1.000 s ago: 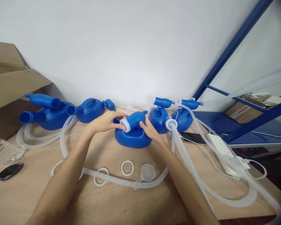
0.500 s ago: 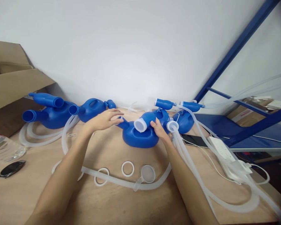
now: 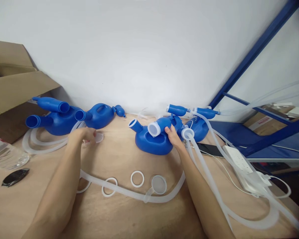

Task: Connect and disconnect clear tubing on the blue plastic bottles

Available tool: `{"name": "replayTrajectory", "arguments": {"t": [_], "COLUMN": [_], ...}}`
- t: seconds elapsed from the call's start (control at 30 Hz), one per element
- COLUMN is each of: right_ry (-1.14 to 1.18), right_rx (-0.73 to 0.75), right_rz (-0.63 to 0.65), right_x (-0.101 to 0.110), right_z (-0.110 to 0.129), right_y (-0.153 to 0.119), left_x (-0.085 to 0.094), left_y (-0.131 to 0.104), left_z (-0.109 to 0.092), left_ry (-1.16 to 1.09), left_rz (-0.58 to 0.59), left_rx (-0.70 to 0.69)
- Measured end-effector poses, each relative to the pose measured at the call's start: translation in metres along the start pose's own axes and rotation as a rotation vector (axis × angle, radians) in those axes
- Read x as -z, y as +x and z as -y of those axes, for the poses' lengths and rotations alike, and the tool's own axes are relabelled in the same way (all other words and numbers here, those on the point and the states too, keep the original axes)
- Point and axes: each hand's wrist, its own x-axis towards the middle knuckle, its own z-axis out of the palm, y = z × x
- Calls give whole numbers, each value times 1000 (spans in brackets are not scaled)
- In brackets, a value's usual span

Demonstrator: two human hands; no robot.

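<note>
My right hand grips a short blue funnel cup with a white ring at its mouth, thumb on its side. The cup rests over a blue plastic urinal jug with a loop handle. That jug's open spout points up and left, its mouth rimmed in white. Off to the left, my left hand has its fingers curled together at a translucent cap on the table; the fingertips are partly hidden. A similar cap with a strap lies in front, near white rings and a clear tube.
More blue jugs stand at left and back right. A cardboard box and plastic bottle are far left, beside dark sunglasses. Tubes, a phone and a power strip lie right, before a blue shelf.
My left hand has moved left and down from the jug's spout to the translucent cap, its fingers now curled. The right hand still holds the funnel cup. The view has shifted slightly.
</note>
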Motion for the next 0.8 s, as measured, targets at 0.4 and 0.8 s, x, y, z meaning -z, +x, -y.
{"name": "replayTrajectory", "arguments": {"t": [0.4,0.8], "right_ry": [30,107], "right_rx": [7,-53], "right_rz": [-9,96], "right_x": [-1,1], "right_z": [-4,-5], "right_y": [0,-7], "left_x": [-18,-65], "left_y": [17,117], "left_z": [-33,-179], "left_ry": [114,23], "left_rz": [168,-49], "left_rx": [-63,-428]}}
